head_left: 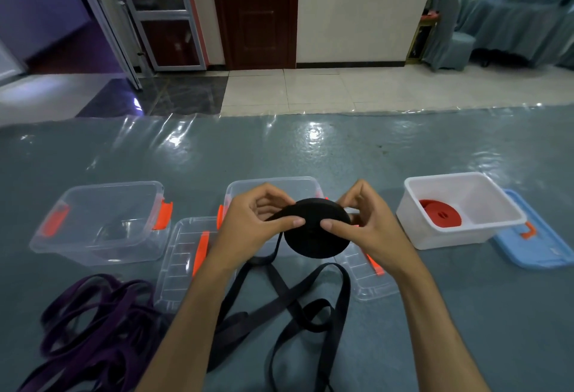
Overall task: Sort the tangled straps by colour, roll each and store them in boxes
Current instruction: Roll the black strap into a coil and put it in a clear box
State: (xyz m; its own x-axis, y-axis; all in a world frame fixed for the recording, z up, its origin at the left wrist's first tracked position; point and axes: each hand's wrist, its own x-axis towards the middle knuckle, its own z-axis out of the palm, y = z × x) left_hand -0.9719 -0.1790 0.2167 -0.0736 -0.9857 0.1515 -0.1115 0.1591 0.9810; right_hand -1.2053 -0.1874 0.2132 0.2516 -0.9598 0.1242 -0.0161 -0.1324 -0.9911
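Webbing: black strap roll (316,230) is being held in the air between both hands, in front of the middle clear box (273,186), while its loose tail (298,307) is trailing down onto the counter (310,149) in crossing loops.
Left hand (248,224): thumb and fingers are pinching the roll's left edge, where the free strap is feeding onto the coil.
Right hand (363,220): thumb is pressing on the roll's face, with fingers curling behind its right rim.
Handling: the strap is looking soft, limp and light (a flat woven band, by its drape), so the coil is likely wanting to spring loose or telescope sideways.
Hold: gripping across both flat faces with a thumb near the centre is probably keeping the layers aligned; holding by the rim alone is risking unwinding.
Purple strap (93,323): lying tangled on the counter at lower left, unrolled.
Red roll (441,213): sitting inside the white box (509,217) at right.
Left clear box (102,220): standing open, holding nothing visible.
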